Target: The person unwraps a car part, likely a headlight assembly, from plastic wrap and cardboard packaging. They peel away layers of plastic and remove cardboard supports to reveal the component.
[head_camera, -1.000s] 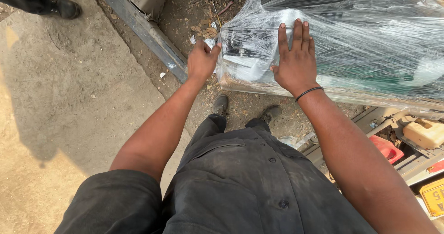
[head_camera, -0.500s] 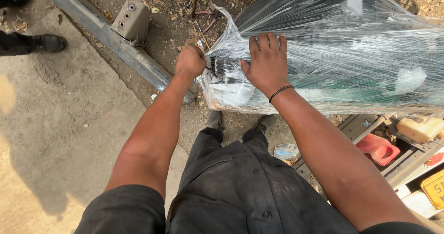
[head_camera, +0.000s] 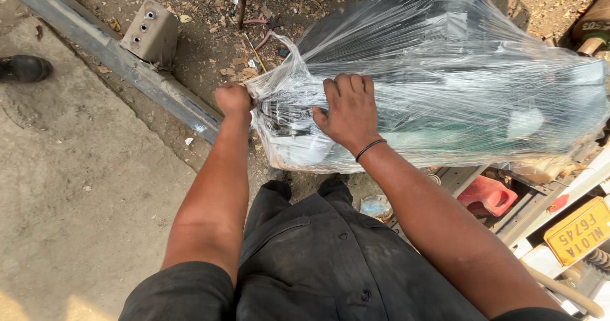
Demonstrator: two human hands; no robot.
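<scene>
A large dark machine part wrapped in clear plastic film (head_camera: 457, 80) lies in front of me, raised off the ground. My left hand (head_camera: 233, 99) is closed in a fist on the loose end of the film at the bundle's left tip. My right hand (head_camera: 348, 111), with a black band on its wrist, presses on top of the wrapped end, fingers curled into the plastic. My dark trousers and shirt fill the lower middle of the view.
A steel rail (head_camera: 121, 60) with a bolted metal bracket (head_camera: 150, 33) runs diagonally across dirt strewn with debris. Another person's black shoe (head_camera: 25, 68) is at the left edge. A red container (head_camera: 486, 195) and a yellow plate (head_camera: 581, 229) sit at lower right.
The view has shifted as I lean in. My right hand went from lying flat on the wrap to curling its fingers into it. My left hand keeps its grip on the film's end.
</scene>
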